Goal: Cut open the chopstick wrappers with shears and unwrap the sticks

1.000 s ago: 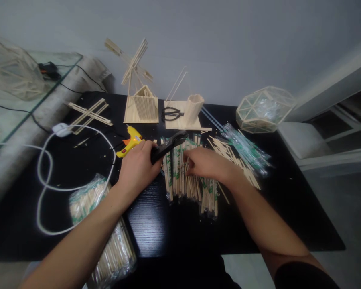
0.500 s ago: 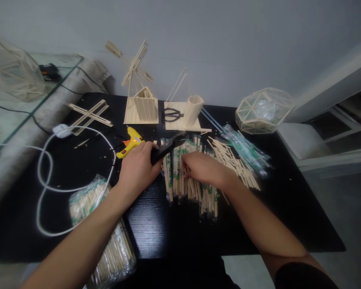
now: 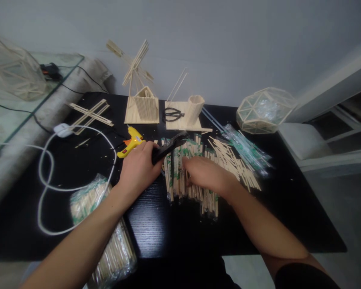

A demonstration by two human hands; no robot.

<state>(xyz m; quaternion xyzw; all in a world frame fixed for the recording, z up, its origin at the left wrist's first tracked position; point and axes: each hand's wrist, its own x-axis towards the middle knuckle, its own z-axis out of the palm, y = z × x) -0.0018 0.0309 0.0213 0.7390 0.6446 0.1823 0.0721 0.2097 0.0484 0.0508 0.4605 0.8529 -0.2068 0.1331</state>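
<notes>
My left hand [image 3: 140,163] is closed around a pair of black pliers [image 3: 171,147], whose head points up and to the right. Beneath and beyond the pliers lie several packets of wooden chopsticks [image 3: 210,202] in clear wrap with green print. My right hand [image 3: 207,173] reaches down into these packets with its fingers curled; the fingertips are partly hidden, so what they pinch does not show. A yellow glue gun [image 3: 131,143] lies just beyond my left hand. Loose wooden sticks [image 3: 248,176] are spread to the right of my right hand.
At the back stand a stick windmill [image 3: 146,108] and a stick cup on a base [image 3: 194,110], with black scissors [image 3: 173,114] beside it. A white cable [image 3: 39,212] loops across the left, over a large chopstick bundle [image 3: 116,253]. A geometric stick frame [image 3: 258,120] sits at right.
My right hand has shifted very slightly right and down over the packets. My left hand keeps its hold on the pliers, almost unmoved.
</notes>
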